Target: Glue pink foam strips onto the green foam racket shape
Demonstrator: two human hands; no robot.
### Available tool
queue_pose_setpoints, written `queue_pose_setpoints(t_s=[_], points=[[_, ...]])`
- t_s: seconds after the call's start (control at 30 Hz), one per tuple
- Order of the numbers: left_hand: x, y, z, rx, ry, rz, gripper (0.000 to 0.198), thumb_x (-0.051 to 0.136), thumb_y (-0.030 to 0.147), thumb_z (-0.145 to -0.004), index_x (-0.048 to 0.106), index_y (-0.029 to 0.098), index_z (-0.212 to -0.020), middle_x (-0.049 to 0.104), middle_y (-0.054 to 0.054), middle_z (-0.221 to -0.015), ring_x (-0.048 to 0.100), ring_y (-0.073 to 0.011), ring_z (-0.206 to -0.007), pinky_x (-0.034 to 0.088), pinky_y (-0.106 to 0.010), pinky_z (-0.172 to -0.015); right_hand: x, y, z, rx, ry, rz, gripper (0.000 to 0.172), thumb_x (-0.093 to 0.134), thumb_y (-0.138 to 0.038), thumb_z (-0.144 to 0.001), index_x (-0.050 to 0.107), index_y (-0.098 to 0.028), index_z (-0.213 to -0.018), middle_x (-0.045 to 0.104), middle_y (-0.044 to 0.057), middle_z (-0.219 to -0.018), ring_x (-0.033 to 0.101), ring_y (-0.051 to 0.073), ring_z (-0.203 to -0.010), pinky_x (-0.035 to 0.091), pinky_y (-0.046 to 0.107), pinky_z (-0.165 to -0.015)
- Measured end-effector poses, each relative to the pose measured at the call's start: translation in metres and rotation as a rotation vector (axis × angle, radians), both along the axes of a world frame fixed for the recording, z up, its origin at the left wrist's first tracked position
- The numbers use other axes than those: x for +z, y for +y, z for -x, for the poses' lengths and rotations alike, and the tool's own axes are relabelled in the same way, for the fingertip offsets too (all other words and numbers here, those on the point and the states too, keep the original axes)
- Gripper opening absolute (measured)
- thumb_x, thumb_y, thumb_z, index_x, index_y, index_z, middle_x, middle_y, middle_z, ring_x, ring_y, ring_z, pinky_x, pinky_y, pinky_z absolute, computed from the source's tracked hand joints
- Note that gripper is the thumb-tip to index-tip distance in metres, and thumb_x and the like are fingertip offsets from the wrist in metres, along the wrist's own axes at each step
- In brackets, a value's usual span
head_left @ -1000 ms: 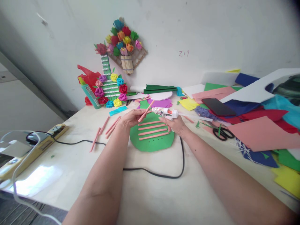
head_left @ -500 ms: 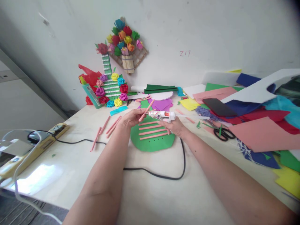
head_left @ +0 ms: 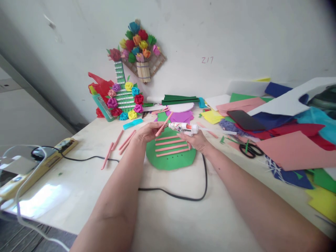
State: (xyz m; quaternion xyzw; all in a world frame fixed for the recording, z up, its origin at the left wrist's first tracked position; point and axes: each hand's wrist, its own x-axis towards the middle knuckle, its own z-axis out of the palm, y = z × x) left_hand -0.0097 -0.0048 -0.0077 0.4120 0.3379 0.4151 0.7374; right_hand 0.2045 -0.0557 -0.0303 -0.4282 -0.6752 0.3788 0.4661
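Black cord [head_left: 181,197] loops nearest on the table [head_left: 162,224], green cutout [head_left: 170,161] lies flat beyond it. Over the cutout's far edge, left hand [head_left: 147,133] pinches pink stick [head_left: 164,124], tilted up. Right hand [head_left: 197,141] is clenched around glue gun [head_left: 183,127], nozzle just beside the stick.

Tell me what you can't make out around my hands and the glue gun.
Head view:
Glue gun nozzle: too small and blurred to tell whether it touches the pink stick in the left hand.
Gun's trigger: covered by the right hand.
Black cord: upper end hidden behind the right wrist.
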Motion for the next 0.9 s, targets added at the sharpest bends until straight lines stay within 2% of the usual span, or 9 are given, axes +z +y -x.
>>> queue_pose_setpoints(t_s=[0.17, 0.37, 0.53, 0.77, 0.9], points=[[-0.0003, 0.0007, 0.0002, -0.019, 0.0, -0.019, 0.016, 0.054, 0.005, -0.071, 0.066, 0.003, -0.08, 0.062, -0.009, -0.065, 0.052, -0.0085, -0.052, 0.037, -0.015, -0.038, 0.0003, 0.0007, -0.001, -0.042, -0.038, -0.046, 0.024, 0.062, -0.04, -0.066, 0.061, -0.016, -0.072, 0.05, -0.003, -0.04, 0.05, 0.013, -0.037, 0.041, 0.023, -0.037], [0.0001, 0.0001, -0.0005, 0.049, 0.011, -0.011, 0.017, 0.05, 0.004, -0.072, 0.065, 0.003, -0.079, 0.061, -0.008, -0.06, 0.055, -0.0101, -0.052, 0.041, -0.016, -0.041, 0.0024, -0.0028, 0.003, 0.024, 0.008, 0.037, 0.026, 0.063, -0.04, -0.064, 0.061, -0.015, -0.071, 0.053, -0.002, -0.044, 0.044, 0.01, -0.031, 0.038, 0.023, -0.029], [-0.0026, 0.0025, 0.0002, 0.057, -0.004, -0.013, 0.018, 0.05, 0.003, -0.072, 0.065, 0.003, -0.081, 0.062, -0.007, -0.06, 0.055, -0.0097, -0.051, 0.04, -0.016, -0.04, 0.0018, -0.0033, 0.0034, 0.072, -0.024, 0.035, 0.026, 0.064, -0.04, -0.064, 0.062, -0.014, -0.07, 0.054, -0.002, -0.046, 0.041, 0.008, -0.028, 0.036, 0.022, -0.027], [-0.0031, 0.0042, -0.0004, 0.088, 0.002, 0.009, 0.012, 0.054, 0.006, -0.07, 0.065, 0.005, -0.074, 0.061, -0.006, -0.057, 0.054, -0.0094, -0.048, 0.036, -0.016, -0.036, 0.0047, -0.0048, 0.0048, 0.137, -0.081, 0.053, 0.039, 0.063, -0.043, -0.065, 0.064, -0.012, -0.09, 0.065, 0.003, -0.065, 0.045, 0.008, -0.031, 0.037, 0.021, -0.028], [-0.0038, 0.0052, 0.0, 0.088, -0.001, -0.001, 0.012, 0.054, 0.006, -0.069, 0.065, 0.005, -0.075, 0.062, -0.006, -0.059, 0.056, -0.0103, -0.05, 0.038, -0.017, -0.037, 0.0062, -0.0063, 0.0057, 0.168, -0.09, 0.055, 0.043, 0.064, -0.042, -0.065, 0.064, -0.011, -0.094, 0.066, 0.005, -0.072, 0.045, 0.007, -0.032, 0.037, 0.021, -0.028]])
